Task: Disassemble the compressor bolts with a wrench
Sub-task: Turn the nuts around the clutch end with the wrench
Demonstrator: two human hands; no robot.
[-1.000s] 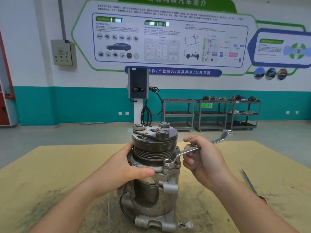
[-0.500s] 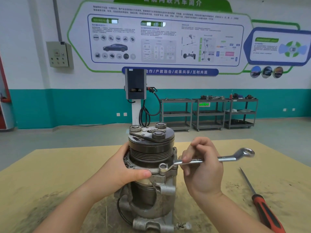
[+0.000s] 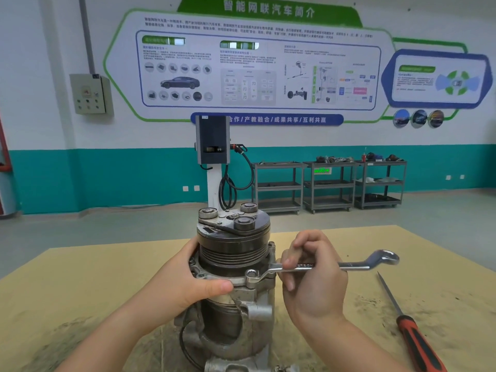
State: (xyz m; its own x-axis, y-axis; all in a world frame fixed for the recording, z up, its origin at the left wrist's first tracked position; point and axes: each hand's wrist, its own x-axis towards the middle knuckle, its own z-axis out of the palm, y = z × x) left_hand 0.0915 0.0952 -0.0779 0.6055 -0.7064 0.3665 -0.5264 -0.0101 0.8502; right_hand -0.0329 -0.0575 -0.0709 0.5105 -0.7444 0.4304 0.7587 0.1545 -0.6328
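A grey metal compressor (image 3: 236,267) stands upright on the tan board, a black pulley at its top. My left hand (image 3: 188,280) grips its body from the left, thumb across the front flange. A silver ring wrench (image 3: 357,265) lies nearly level, one ring end seated over a bolt (image 3: 251,274) on the front flange and the other end pointing right. My right hand (image 3: 314,275) holds the wrench shaft near the compressor, fingers curled over it.
A screwdriver with a red and black handle (image 3: 418,345) lies on the board (image 3: 80,285) at the right, tip pointing away. Behind the board stand a charging post (image 3: 213,146) and grey shelf carts (image 3: 327,183) along the wall.
My right hand has swung the wrench's free end rightward and toward me, from pointing up-right to nearly level. The left hand has kept its hold on the compressor.
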